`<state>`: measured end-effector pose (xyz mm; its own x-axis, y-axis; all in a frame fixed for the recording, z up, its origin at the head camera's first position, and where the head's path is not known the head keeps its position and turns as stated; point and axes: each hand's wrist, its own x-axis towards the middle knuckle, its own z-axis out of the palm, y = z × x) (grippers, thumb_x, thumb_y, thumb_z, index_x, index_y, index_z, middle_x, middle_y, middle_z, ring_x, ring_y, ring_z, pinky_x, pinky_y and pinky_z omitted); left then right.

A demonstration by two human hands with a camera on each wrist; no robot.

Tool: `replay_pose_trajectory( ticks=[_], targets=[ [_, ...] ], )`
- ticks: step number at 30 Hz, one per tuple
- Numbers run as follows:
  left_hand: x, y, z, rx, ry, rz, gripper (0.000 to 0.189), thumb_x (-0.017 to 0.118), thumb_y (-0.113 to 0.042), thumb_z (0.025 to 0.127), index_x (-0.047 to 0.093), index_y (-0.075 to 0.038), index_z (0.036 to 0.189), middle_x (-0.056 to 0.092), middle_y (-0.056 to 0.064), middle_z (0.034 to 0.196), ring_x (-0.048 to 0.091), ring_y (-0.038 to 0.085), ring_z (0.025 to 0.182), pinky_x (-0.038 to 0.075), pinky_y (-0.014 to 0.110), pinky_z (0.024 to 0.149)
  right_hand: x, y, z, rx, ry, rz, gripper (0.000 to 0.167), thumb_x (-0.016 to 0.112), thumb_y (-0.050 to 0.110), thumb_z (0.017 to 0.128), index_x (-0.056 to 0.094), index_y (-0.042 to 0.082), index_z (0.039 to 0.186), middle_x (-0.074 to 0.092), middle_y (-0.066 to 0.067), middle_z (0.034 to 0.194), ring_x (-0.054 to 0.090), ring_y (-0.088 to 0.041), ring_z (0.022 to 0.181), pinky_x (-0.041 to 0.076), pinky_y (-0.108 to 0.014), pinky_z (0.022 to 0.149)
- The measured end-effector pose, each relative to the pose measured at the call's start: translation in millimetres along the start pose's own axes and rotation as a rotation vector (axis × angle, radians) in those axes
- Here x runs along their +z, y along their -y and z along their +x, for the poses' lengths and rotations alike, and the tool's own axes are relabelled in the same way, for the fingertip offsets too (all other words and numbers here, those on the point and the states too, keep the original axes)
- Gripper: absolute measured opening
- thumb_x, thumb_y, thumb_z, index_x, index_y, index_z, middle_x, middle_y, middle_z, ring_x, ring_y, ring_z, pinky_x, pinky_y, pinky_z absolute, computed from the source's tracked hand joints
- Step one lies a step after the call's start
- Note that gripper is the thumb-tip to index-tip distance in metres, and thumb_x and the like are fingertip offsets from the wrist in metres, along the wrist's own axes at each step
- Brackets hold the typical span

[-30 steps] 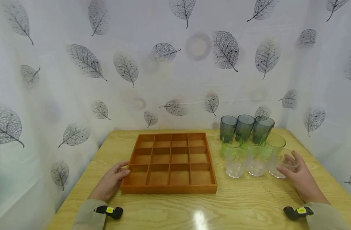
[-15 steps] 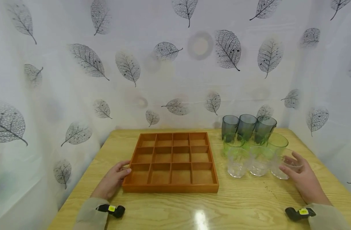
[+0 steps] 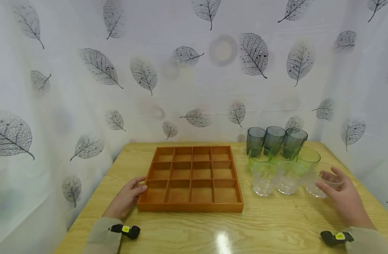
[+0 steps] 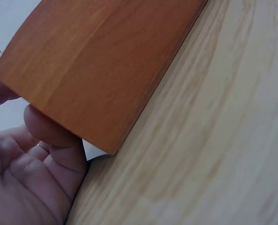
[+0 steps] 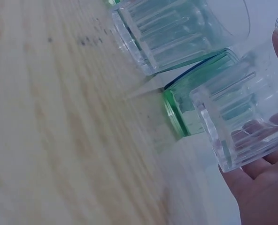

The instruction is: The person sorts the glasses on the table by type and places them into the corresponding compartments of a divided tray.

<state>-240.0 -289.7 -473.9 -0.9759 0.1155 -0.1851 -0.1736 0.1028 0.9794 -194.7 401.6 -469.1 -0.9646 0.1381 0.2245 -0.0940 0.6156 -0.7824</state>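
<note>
A wooden tray [image 3: 190, 208] divided into several compartments lies on the table. My left hand [image 3: 125, 198] holds its left side near the front corner, thumb at the rim and fingers against the outer wall, as the left wrist view [image 4: 40, 154] shows. At the right, my right hand [image 3: 347, 199] grips a clear glass [image 3: 316, 183] around its far side, thumb nearest me. The glass is slightly tilted. In the right wrist view its ribbed base [image 5: 212, 136] shows, with fingers seen through the wall. Two other clear glasses stand to its left, the middle one [image 3: 288, 185] nearest.
Behind the clear glasses stands a row of green glasses [image 3: 309, 155], and behind those are three dark grey glasses [image 3: 274, 139]. Another clear glass [image 3: 264, 187] is the leftmost of the front row. A leaf-patterned curtain [image 3: 187, 88] hangs along the back of the table [image 3: 181, 233].
My right hand has shifted right with the clear glass, widening the gap to its neighbour. My left hand stays on the tray. The head view has turned slightly left.
</note>
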Motion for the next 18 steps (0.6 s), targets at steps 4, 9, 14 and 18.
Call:
replay_pose_trajectory(
  ticks=[4,9,14,18],
  targets=[
    [-0.7,1.6,0.1,0.003,-0.009,0.002,0.056,0.055,-0.013,0.105,0.031,0.002,0.153,0.054,0.013,0.115,0.055,0.019,0.098,0.05,0.029,0.085,-4,8,-2.9,-0.006,-0.01,-0.005,0.089,0.064,0.028,0.102,0.002,0.013,0.163,0.035,-0.008,0.16,0.04,0.019,0.105,0.032,-0.003,0.08],
    [0.3,1.8,-0.3,0.014,0.002,-0.009,0.058,0.055,-0.014,0.105,0.029,0.003,0.154,0.054,0.014,0.116,0.057,0.019,0.098,0.051,0.03,0.084,-10,22,-5.3,0.006,-0.043,-0.011,0.092,0.066,0.029,0.101,0.0,0.017,0.164,0.028,-0.006,0.163,0.038,0.014,0.116,0.032,-0.002,0.08],
    [0.9,0.2,0.6,0.018,0.009,-0.01,0.057,0.055,-0.015,0.106,0.029,0.0,0.155,0.052,0.016,0.119,0.057,0.02,0.099,0.051,0.031,0.084,-17,42,-5.7,-0.016,-0.076,-0.006,0.092,0.068,0.027,0.1,0.001,0.025,0.164,0.027,-0.001,0.164,0.034,0.007,0.127,0.031,-0.001,0.08],
    [-0.1,0.2,-1.2,0.017,0.0,0.008,0.057,0.054,-0.015,0.106,0.029,0.001,0.155,0.053,0.016,0.119,0.057,0.02,0.099,0.052,0.03,0.083,-17,60,-4.1,-0.051,-0.059,-0.014,0.092,0.069,0.026,0.099,0.003,0.03,0.163,0.026,0.0,0.164,0.029,0.008,0.133,0.031,0.0,0.081]
  ],
)
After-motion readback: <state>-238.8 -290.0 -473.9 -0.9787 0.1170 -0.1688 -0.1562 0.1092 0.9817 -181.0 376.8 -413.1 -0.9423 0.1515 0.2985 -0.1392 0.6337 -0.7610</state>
